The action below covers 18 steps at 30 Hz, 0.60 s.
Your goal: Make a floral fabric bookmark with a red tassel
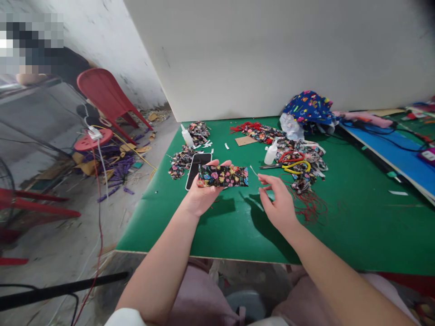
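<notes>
A flat rectangle of black floral fabric [224, 176] rests across the fingers of my left hand [205, 194], its thumb along the near edge. To the right, my right hand [277, 199] pinches a thin white strip [253, 170] at the fingertips, a little apart from the fabric. Behind the left hand lies a phone [193, 171] with a dark screen and white edge. Beyond the right hand are scissors [296, 167] with yellow and red handles and a small white squeeze bottle [271, 154].
Floral fabric pieces [181, 160] are heaped on the green table [217, 235]. A second bottle [186, 136], red cords [311, 206] and a blue patterned cloth bundle [307, 111] lie around. Someone sits at the far left near a red chair [105, 93]; cables cross the floor.
</notes>
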Motion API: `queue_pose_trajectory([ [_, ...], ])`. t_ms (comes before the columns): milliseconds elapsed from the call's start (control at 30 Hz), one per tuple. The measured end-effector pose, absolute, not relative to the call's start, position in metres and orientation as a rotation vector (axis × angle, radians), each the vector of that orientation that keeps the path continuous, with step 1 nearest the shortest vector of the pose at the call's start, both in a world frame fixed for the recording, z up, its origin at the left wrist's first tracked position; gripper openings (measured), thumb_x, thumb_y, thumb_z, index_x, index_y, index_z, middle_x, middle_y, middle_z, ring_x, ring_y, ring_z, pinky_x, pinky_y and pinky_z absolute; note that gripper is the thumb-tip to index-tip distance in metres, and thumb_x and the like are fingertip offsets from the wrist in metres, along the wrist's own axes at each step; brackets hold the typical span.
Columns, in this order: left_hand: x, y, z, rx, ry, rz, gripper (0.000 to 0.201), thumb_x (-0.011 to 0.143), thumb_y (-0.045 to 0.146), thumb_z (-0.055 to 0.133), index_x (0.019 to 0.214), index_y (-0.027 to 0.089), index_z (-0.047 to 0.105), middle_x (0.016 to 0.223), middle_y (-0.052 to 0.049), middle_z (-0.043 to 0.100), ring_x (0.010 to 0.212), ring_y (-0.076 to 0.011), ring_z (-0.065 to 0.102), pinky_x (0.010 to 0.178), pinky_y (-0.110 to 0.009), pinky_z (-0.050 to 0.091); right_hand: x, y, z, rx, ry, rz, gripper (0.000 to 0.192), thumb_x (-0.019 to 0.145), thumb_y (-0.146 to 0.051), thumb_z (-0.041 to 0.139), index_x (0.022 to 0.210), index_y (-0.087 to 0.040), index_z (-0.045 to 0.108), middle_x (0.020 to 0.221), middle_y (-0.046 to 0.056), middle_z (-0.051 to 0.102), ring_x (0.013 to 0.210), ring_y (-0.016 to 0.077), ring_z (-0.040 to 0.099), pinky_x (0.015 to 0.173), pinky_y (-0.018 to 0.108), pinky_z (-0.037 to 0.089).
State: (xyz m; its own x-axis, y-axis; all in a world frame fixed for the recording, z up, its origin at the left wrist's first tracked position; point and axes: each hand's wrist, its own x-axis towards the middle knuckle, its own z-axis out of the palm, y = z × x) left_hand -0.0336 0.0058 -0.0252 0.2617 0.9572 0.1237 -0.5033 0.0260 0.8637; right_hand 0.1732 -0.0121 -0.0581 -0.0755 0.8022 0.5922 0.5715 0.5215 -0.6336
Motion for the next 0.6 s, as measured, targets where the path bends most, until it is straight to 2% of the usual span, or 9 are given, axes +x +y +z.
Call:
queue_pose_trajectory([
  [200, -0.0336, 0.0041, -0.0254, 0.983, 0.539, 1.207, 0.054, 0.06, 0.024, 0.076, 0.109, 0.034, 0.056, 0.129, -0.001, 0.052, 0.123, -0.0228, 0.044, 0.103, -0.041, 0.034, 0.174, -0.0127, -0.0586, -1.143, -1.711, 0.377, 0.034, 0.082, -0.013, 0.046, 0.113, -0.023, 0.052, 0.102, 0.007, 0.059, 0.09, 0.0178, 0.056, 0.076, 0.036, 0.05],
  [300, -0.0326, 0.0039, -0.0254, 0.988, 0.509, 1.197, 0.051, 0.062, 0.019, 0.075, 0.107, 0.034, 0.057, 0.129, -0.001, 0.053, 0.121, -0.0211, 0.046, 0.101, -0.039, 0.036, 0.1733, -0.0144, -0.0581, -1.17, -1.604, 0.516, 0.034, 0.084, -0.018, 0.048, 0.118, -0.023, 0.047, 0.099, 0.006, 0.06, 0.089, 0.0165, 0.058, 0.075, 0.034, 0.05],
  [500, -0.0277, 0.0025, -0.024, 0.981, 0.516, 1.163, 0.049, 0.065, 0.015, 0.073, 0.108, 0.032, 0.057, 0.127, -0.002, 0.054, 0.118, -0.0225, 0.049, 0.097, -0.04, 0.042, 0.1733, -0.0124, -0.0628, -1.13, -1.35, 0.889, 0.051, 0.085, -0.03, 0.052, 0.13, -0.025, 0.031, 0.098, 0.006, 0.064, 0.085, 0.016, 0.061, 0.069, 0.033, 0.053],
  [600, -0.0255, 0.0028, -0.0283, 1.0, 0.624, 1.128, 0.05, 0.063, 0.016, 0.075, 0.107, 0.03, 0.058, 0.119, -0.002, 0.058, 0.11, -0.0237, 0.054, 0.092, -0.042, 0.045, 0.1726, -0.0102, -0.062, -1.014, -1.244, 1.035, 0.064, 0.078, -0.03, 0.062, 0.132, -0.028, 0.027, 0.097, 0.004, 0.064, 0.086, 0.015, 0.061, 0.069, 0.031, 0.053],
])
